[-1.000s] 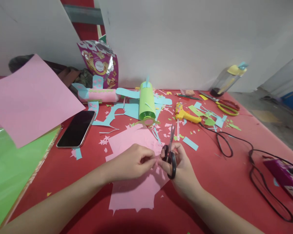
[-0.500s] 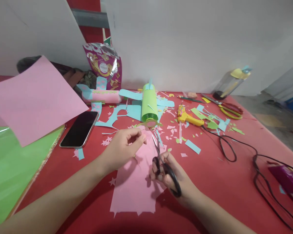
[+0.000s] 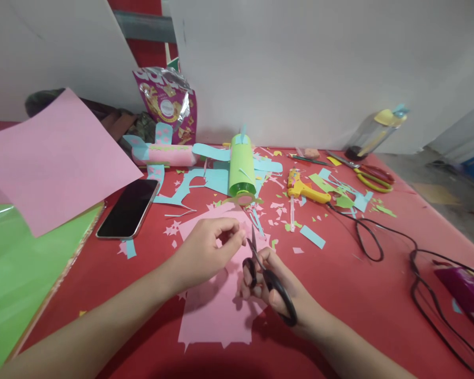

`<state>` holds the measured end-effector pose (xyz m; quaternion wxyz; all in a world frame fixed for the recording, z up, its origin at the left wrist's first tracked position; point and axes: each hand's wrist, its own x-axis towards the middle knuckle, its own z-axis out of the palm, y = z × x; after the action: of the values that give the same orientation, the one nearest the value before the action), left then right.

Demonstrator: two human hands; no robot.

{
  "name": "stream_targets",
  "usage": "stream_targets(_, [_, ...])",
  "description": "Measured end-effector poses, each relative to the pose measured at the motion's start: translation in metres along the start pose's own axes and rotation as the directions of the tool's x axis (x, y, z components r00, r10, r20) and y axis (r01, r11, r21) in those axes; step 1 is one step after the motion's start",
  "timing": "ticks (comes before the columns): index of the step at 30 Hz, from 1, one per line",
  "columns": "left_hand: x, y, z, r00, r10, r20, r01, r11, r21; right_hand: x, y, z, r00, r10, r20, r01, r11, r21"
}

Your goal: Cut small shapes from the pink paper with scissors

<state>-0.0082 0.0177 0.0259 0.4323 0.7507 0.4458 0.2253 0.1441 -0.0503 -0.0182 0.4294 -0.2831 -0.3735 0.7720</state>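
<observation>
My right hand (image 3: 270, 287) holds black-handled scissors (image 3: 274, 289), their blades parted and pointing up and away from me. Close to the blade tips, my left hand (image 3: 211, 250) is pinched on a small piece of pink paper (image 3: 244, 237), mostly hidden by the fingertips. Beneath both hands lies a pink sheet (image 3: 217, 323) with jagged cut edges. Beyond them stands a green paper-covered cylinder (image 3: 242, 163) with light blue wings. A similar pink cylinder (image 3: 169, 155) lies to its left.
A phone (image 3: 129, 209) and a large pink sheet (image 3: 59, 163) are at left. To the right sit a yellow glue gun (image 3: 306, 190) with a trailing black cord (image 3: 369, 242), red-and-yellow-handled scissors (image 3: 373, 176) and a bottle (image 3: 375, 134). Paper scraps litter the red table (image 3: 339, 316).
My hands parted, the left moving left and up, then came close again at the scissor tips. The scissors swung from nearly upright to leaning left, and their blades opened.
</observation>
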Motion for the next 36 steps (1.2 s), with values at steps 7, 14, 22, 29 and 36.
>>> stream_targets(7, [-0.0007,0.0007,0.0016,1.000,0.019,0.011,-0.018,1.000,-0.021,-0.0005,0.0045,-0.0039,1.000,-0.007,-0.022,0.007,1.000,-0.013])
stream_targets(14, [-0.0019,0.0029,0.0032,0.999,0.035,-0.022,-0.036,0.999,-0.009,0.0005,0.0071,-0.0053,1.000,-0.003,-0.020,0.003,1.000,-0.021])
stream_targets(22, [-0.0027,0.0043,0.0038,0.999,0.035,-0.019,-0.036,0.999,-0.013,0.0009,0.0095,-0.0059,0.999,-0.007,-0.033,0.006,0.999,-0.044])
stream_targets(29, [-0.0038,0.0042,0.0057,1.000,0.022,-0.009,-0.022,1.000,0.009,0.0021,0.0088,-0.0060,0.998,-0.009,-0.061,0.005,0.997,-0.077])
stream_targets(36, [-0.0036,0.0055,0.0054,1.000,0.030,-0.006,-0.030,0.999,0.027,0.0025,0.0088,-0.0065,0.999,-0.037,-0.038,0.035,0.999,-0.030])
